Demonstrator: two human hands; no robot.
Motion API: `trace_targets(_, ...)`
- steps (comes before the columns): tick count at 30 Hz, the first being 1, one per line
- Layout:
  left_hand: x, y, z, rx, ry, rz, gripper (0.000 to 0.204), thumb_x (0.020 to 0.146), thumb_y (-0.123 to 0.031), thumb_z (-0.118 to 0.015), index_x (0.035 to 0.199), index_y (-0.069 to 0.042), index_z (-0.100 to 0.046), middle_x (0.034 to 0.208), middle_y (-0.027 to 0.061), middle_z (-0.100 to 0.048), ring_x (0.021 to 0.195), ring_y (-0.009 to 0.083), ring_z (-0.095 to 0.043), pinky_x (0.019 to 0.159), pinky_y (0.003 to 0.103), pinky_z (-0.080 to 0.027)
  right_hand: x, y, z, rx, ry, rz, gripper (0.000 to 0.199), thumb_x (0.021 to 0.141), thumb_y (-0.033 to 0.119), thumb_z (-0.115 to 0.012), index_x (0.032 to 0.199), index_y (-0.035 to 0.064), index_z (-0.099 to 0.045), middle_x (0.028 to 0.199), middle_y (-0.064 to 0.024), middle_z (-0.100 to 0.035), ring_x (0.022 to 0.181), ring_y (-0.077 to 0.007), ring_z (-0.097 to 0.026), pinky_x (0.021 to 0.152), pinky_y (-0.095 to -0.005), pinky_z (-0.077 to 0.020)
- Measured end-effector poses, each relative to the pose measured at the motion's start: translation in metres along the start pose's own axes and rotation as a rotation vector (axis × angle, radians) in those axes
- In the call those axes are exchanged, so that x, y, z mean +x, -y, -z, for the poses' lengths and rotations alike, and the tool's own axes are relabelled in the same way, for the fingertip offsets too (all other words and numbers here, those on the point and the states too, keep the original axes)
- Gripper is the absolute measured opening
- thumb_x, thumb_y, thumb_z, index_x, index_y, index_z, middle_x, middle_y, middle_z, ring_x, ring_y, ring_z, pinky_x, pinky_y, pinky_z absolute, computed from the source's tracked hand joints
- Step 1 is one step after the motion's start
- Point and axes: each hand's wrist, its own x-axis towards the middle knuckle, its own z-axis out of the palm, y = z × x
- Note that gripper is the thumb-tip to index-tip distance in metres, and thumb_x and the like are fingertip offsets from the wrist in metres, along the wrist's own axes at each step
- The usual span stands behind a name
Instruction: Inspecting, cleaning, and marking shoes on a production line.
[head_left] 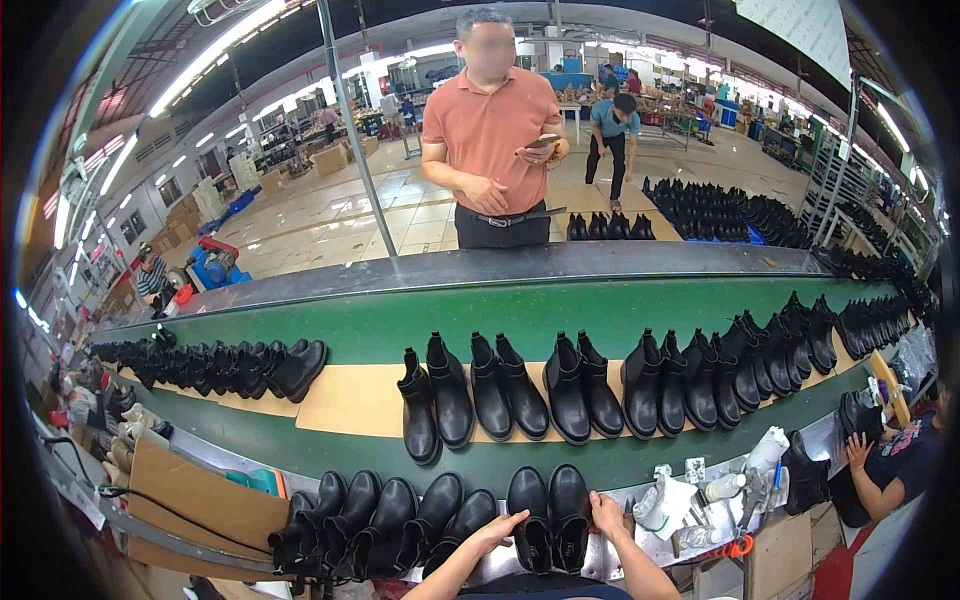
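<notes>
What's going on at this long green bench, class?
The person's left hand and right hand are at the outer sides of two shiny black ankle boots, toes pointing away, at the near edge. Beyond, other black boots stand in pairs on flat tan cardboard over the long green surface. Across it, a person in a salmon polo shirt holds what looks like a phone.

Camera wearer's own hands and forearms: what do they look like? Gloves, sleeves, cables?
Left hand and right hand: both bare, no gloves. Left forearm and right forearm: uncovered as far as they show, no sleeves in view. No watch, cable or marking visible on either; a thin ring would be too small to rule out.
</notes>
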Motion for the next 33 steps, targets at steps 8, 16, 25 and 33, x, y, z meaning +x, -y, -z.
trace_targets(8, -0.003, 0.001, -0.006, 0.038, 0.028, -0.004, 0.071, 0.078, -0.061, -0.05, 0.127, -0.01, -0.044, 0.13, 0.0104, -0.042, 0.122, 0.0279, -0.034, 0.098, 0.048, -0.03, -0.006, -0.007, 0.004, -0.037, -0.06, 0.033, 0.051, 0.088, 0.046, -0.036, 0.092, 0.0006, -0.061, 0.093, -0.0257, -0.06, 0.092, -0.0422, -0.055, 0.081, -0.0479, -0.0424)
trace_targets(16, -0.02, -0.014, -0.009, -0.059, 0.006, 0.02, 0.092, 0.077, -0.067, -0.045, 0.136, -0.001, -0.024, 0.14, 0.0176, -0.026, 0.13, 0.0349, -0.022, 0.103, 0.053, -0.019, 0.009, -0.007, -0.007, -0.021, -0.001, -0.035, 0.051, 0.088, 0.045, -0.038, 0.089, -0.0002, -0.062, 0.09, -0.0244, -0.061, 0.09, -0.0397, -0.057, 0.079, -0.0469, -0.0438)
trace_targets(25, -0.018, -0.001, -0.019, 0.043, 0.07, -0.048, 0.089, 0.071, -0.07, -0.051, 0.135, -0.011, -0.033, 0.141, 0.0093, -0.028, 0.131, 0.0286, -0.021, 0.1, 0.049, -0.024, -0.009, 0.147, 0.128, -0.262, -0.253, 0.496, 0.056, 0.084, 0.018, -0.049, 0.135, 0.0082, -0.027, 0.083, -0.0234, -0.058, 0.079, -0.0392, -0.057, 0.07, -0.0466, -0.0444)
trace_targets(33, -0.026, -0.025, -0.023, 0.06, 0.065, -0.155, 0.092, 0.07, -0.068, -0.054, 0.132, -0.003, -0.035, 0.138, 0.0124, -0.033, 0.126, 0.0264, -0.031, 0.097, 0.044, -0.029, 0.028, 0.366, 0.255, -0.141, -0.585, 1.02, 0.06, 0.084, 0.024, -0.055, 0.137, 0.0182, -0.027, 0.075, -0.0177, -0.061, 0.071, -0.0349, -0.059, 0.067, -0.0407, -0.0464)
